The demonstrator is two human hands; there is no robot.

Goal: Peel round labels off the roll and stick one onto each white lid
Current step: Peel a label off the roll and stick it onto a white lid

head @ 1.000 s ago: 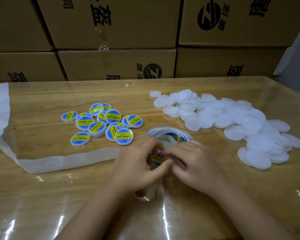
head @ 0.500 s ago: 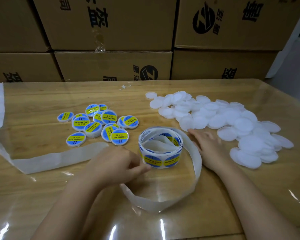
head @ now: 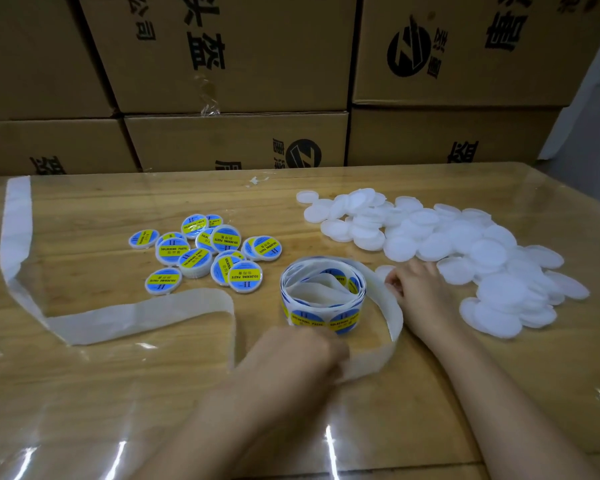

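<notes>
Cardboard boxes (head: 239, 64) with black print stand stacked along the far side of a wooden table (head: 84, 393) under a glossy clear cover; this is the head view, the only one.

The label roll (head: 323, 296) stands on its edge near the middle of the table, with blue and yellow round labels showing on its outer turn. A long, bare backing strip (head: 136, 313) trails from it, curving round the near side and running off to the left and then toward the far edge.

Left of the roll lies a cluster of labelled lids (head: 205, 251), some overlapping. To the right is a big loose pile of white lids (head: 482, 251).

The left hand (head: 291, 355) sits just in front of the roll with its fingers curled, against the backing strip. It is blurred, and I cannot tell whether it pinches anything.

The right hand (head: 423, 292) reaches to the near left edge of the pile, its fingertips curled onto a single white lid (head: 381, 270) just behind the strip.
</notes>
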